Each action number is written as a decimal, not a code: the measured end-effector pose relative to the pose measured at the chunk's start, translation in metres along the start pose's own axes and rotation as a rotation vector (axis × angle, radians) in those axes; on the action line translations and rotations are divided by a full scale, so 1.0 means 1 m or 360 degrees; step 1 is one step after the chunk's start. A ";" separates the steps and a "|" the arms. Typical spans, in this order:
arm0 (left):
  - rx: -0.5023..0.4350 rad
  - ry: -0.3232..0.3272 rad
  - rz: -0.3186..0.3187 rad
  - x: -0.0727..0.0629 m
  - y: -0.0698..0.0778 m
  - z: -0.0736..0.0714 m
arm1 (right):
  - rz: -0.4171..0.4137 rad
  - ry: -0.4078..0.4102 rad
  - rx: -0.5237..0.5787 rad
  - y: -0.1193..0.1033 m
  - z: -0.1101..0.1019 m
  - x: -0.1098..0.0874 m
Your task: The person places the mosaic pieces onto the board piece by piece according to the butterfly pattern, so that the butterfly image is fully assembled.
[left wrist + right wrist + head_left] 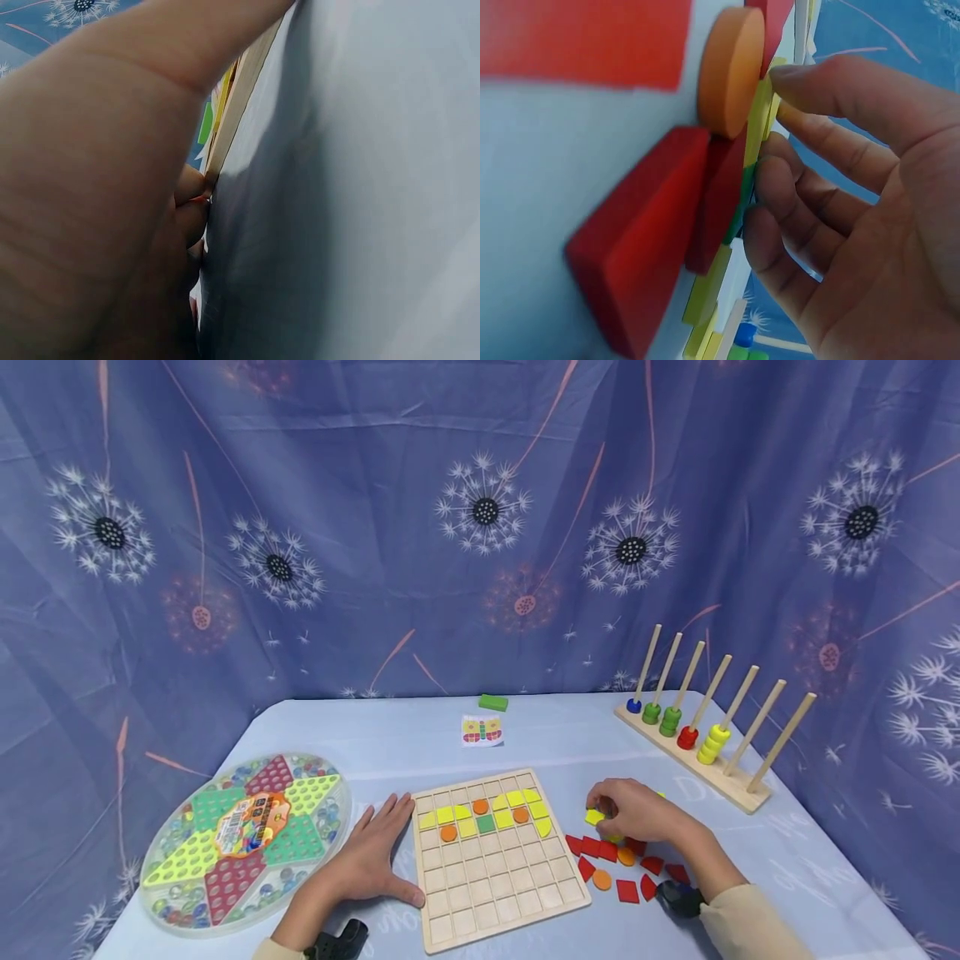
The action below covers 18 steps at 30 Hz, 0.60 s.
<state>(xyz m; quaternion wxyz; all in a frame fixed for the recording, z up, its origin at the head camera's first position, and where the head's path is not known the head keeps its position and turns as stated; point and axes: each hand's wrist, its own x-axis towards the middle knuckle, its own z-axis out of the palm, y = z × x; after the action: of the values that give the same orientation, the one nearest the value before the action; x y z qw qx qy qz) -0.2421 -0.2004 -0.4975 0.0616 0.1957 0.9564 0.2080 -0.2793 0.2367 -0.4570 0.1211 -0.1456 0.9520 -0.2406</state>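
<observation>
My left hand lies spread on the table, its fingertips and thumb touching the left edge of a wooden grid board. In the left wrist view the hand covers much of the board. Yellow tiles, orange discs and a green square fill cells in the board's upper rows. Right of the board, my right hand pinches a yellow tile between thumb and forefinger, over loose pieces. The right wrist view shows this hand with its other fingers curved near yellow and green pieces.
Loose red pieces and orange discs lie below the right hand. A pattern card and a green block are behind the board. At left sits a round marble game board; at right, a peg stand with rings.
</observation>
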 end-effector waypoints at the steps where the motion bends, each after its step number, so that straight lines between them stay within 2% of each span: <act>1: -0.0005 0.0000 -0.0007 0.000 0.000 0.000 | -0.0002 0.0001 -0.0011 -0.001 0.001 0.000; 10: -0.0004 -0.0007 -0.0021 -0.001 0.002 0.000 | -0.0050 -0.0003 -0.0058 -0.005 0.003 0.002; 14: -0.0022 0.0014 -0.0015 -0.001 0.004 -0.001 | -0.0069 0.0045 -0.0069 -0.013 0.002 0.006; 18: -0.0024 0.0013 -0.0025 -0.002 0.004 -0.001 | -0.0200 0.0078 -0.0071 -0.027 0.005 0.010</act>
<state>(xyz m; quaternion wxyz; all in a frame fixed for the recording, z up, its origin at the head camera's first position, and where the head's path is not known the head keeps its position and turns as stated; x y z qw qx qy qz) -0.2391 -0.1983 -0.4947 0.0608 0.1869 0.9565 0.2156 -0.2815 0.2086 -0.4492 0.0790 -0.2019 0.9488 -0.2299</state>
